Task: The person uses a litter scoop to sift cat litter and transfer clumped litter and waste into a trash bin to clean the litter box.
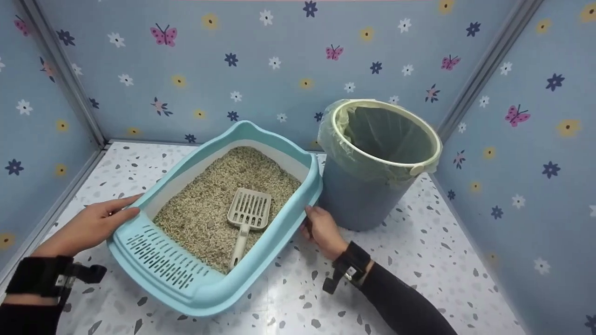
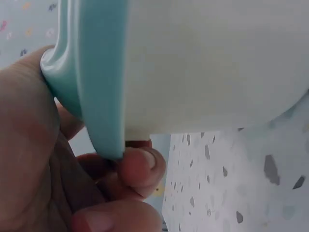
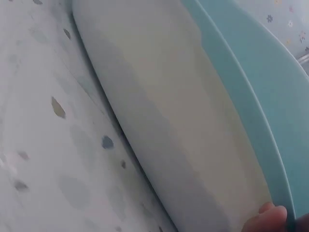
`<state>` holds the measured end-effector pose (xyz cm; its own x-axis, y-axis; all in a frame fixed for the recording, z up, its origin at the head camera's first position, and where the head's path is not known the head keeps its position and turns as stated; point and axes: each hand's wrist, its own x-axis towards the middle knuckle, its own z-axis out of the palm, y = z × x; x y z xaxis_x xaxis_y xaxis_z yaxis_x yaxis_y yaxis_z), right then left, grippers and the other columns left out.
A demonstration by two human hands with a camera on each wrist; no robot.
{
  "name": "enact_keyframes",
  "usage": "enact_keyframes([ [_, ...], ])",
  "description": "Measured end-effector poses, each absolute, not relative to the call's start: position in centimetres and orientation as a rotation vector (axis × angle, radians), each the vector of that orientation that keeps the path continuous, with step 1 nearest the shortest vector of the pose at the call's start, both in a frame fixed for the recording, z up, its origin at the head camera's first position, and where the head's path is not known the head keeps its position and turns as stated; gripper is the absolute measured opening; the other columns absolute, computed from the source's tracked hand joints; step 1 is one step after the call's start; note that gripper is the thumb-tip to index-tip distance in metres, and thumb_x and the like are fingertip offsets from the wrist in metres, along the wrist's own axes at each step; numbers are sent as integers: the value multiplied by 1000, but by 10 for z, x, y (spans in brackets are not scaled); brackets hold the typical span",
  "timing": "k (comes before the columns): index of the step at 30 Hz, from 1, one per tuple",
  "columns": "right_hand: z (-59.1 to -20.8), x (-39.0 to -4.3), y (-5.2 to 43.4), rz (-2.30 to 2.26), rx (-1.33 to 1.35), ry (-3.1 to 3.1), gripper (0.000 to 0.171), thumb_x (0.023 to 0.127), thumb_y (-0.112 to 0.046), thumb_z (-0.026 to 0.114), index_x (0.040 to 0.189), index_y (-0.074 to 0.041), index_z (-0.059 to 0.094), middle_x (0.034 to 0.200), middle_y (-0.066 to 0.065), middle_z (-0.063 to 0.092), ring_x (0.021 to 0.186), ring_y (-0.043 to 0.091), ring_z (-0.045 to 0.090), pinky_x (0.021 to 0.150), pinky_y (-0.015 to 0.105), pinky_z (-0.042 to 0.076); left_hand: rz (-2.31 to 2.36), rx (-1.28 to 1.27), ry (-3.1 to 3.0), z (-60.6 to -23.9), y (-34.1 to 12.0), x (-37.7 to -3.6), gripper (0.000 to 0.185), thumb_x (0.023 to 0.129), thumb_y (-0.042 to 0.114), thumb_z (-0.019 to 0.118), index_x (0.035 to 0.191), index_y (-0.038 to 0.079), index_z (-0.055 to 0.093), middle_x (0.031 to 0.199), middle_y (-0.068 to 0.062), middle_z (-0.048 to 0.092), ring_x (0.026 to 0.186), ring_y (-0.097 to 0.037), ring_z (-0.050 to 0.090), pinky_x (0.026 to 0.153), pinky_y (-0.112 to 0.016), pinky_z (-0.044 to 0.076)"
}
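left hand, right hand grip litter box on opposite sides; scoop lies on litter

A turquoise litter box, its near ledge slotted, is turned askew just beside a bin; inside, tan litter is spread and a pale slotted scoop is laid.

The head camera looked forward and down from above, far enough back to take in the litter box, the left hand, the right hand, the bin and the patterned walls. Each wrist camera sat very close to the box's outer side, tilted sideways: the left showed the floor on its right, the right on its left. All three shared box and floor.
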<state>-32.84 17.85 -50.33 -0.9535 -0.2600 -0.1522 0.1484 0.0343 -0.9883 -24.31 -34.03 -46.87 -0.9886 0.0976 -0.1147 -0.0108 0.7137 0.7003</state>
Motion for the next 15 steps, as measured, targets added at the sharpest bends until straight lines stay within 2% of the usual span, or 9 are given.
enact_keyframes([
  [5,-506,-327,181,-2017,-100,1924,32,122,-33,42,111,-8,58,80,4,61,59,10,51,49,22,33,1159,-5,2757,-468,-344,-244,75,117,59,51,175,15,36,110,-10,74,83,-20,73,82,-20,46],
  [6,-505,-331,183,-2012,-99,1920,32,121,-34,43,110,-8,58,79,4,61,59,10,52,48,23,33,1150,-17,2762,-467,-342,-242,77,117,59,50,176,13,33,108,-10,74,81,-19,72,78,-21,47],
  [9,-501,-347,189,-2023,-74,1956,37,120,-38,46,103,-8,59,73,4,62,55,11,51,46,23,31,1123,-85,2762,-463,-333,-229,87,117,61,46,178,5,19,98,-9,69,70,-17,62,62,-27,48],
  [12,-499,-363,193,-2039,-33,1985,44,120,-40,46,91,-9,59,66,2,59,52,11,51,45,25,32,1151,-202,2692,-460,-320,-211,100,116,65,46,175,-7,9,84,-8,62,58,-17,50,48,-31,43],
  [15,-498,-373,196,-2036,-17,2002,49,120,-39,44,83,-10,59,64,1,57,52,12,52,46,26,33,1200,-278,2639,-459,-307,-197,105,115,66,46,172,-13,7,76,-6,59,56,-17,47,47,-30,41],
])
